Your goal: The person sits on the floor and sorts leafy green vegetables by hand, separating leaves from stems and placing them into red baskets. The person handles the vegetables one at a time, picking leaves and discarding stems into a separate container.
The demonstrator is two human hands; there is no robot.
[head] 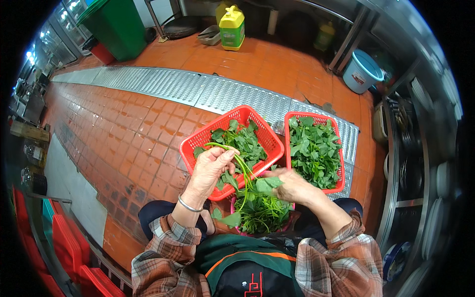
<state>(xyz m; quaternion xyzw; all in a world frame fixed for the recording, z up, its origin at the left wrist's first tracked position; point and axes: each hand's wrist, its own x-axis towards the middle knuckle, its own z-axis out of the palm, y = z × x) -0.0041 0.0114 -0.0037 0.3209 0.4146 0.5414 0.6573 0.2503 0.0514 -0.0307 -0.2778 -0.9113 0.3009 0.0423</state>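
Note:
My left hand (213,167) pinches several long green stems (241,169) between thumb and fingers, and their leafy ends hang down. A green leaf (268,184) sits between the thumb and fingers of my right hand (297,186), which is slightly blurred. Below both hands is a pink container (235,206) heaped with leafy green stems (265,213). Just beyond my left hand, a red plastic basket (274,143) stands tilted in view, with loose leaves (241,139) inside. Another red basket (286,128), to the right, is filled with green leaves (313,152).
A perforated metal drain cover (170,85) crosses the tiled floor (122,122) behind the baskets. Metal shelving (389,174) with dishes stands close on the right. Red plastic baskets (68,237) are stacked at lower left. Farther off are a light-blue bucket (362,72), a yellow-green jug (232,29) and a green bin (118,29).

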